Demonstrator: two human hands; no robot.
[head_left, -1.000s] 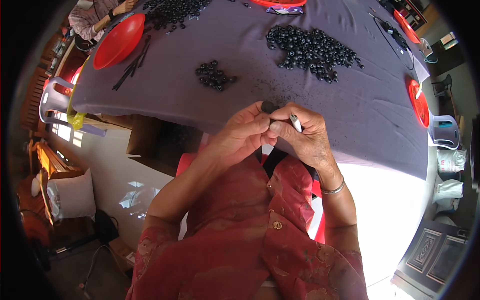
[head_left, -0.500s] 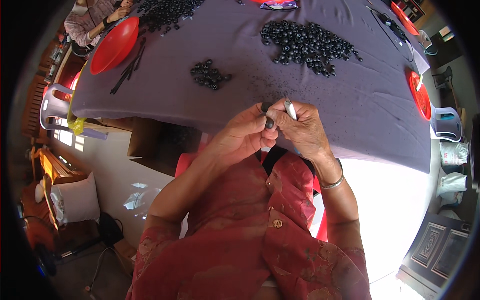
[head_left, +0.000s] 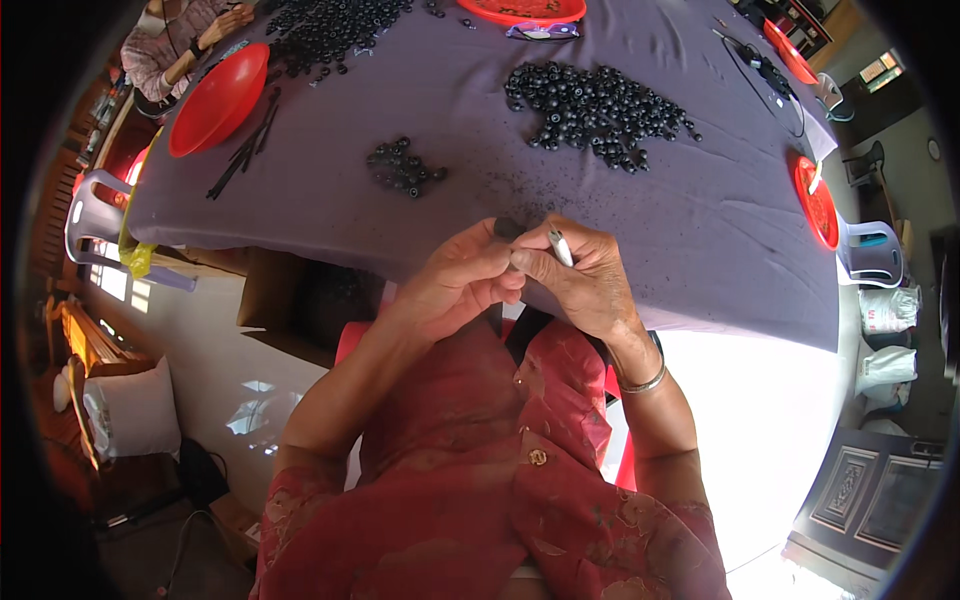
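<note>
My left hand (head_left: pixel 462 268) and my right hand (head_left: pixel 590 278) meet just off the table's near edge, fingertips touching. A black cover (head_left: pixel 508 228) sits on a left fingertip. The left thumb and fingers pinch a small black bead, which the fingertips now almost wholly hide. Closed in my right hand is a slim white-handled tool (head_left: pixel 561 248), its upper end pointing away from me; its working tip is too small to make out. Beyond the hands lie a large heap of black beads (head_left: pixel 600 112) and, to its left, a small cluster of similar beads (head_left: pixel 405 170).
Dark crumbs (head_left: pixel 535 195) speckle the purple tablecloth (head_left: pixel 720 250). A red basin (head_left: pixel 220 98) and thin black sticks (head_left: pixel 245 150) lie at the left, near another person's hand (head_left: pixel 215 30) and more beads. A red tray (head_left: pixel 817 203) is at the right; an open cardboard box (head_left: pixel 270 290) stands below the table edge.
The view has shifted slightly. The dark bead that showed between my fingertips is now covered by them, and the right thumb has come up against the left fingers.
</note>
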